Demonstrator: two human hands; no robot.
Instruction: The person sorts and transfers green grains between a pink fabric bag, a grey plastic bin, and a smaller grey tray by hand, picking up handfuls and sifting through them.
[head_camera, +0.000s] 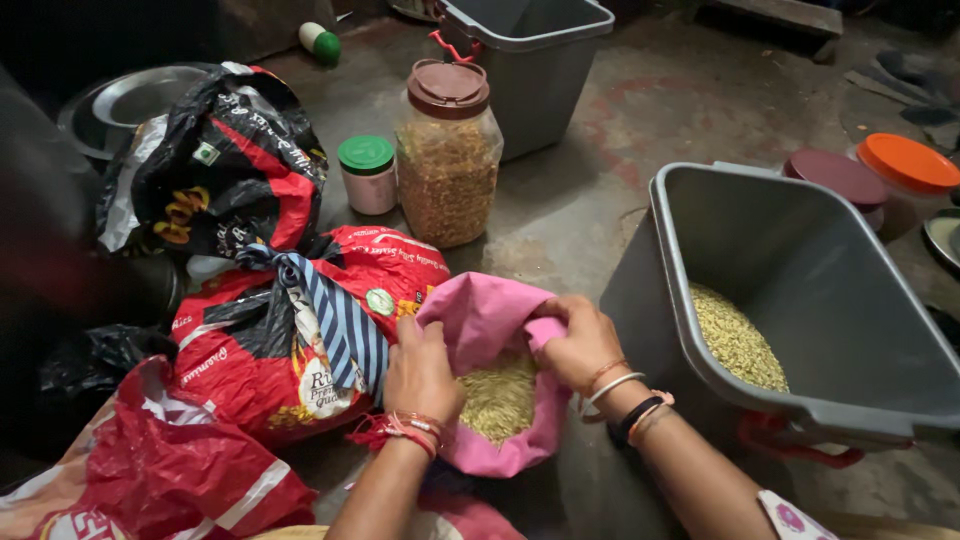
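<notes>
Two hands hold the pink bag (487, 330) open on the floor: left hand (420, 375) and right hand (583, 345) each pinch its rim. The bag is about half full of grain (497, 398). Some grain already lies in the tilted grey bin (800, 260) just beside it.

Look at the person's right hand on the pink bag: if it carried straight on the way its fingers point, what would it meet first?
The right hand points left across the pink bag, so probably the left hand first; depth is uncertain.
</notes>
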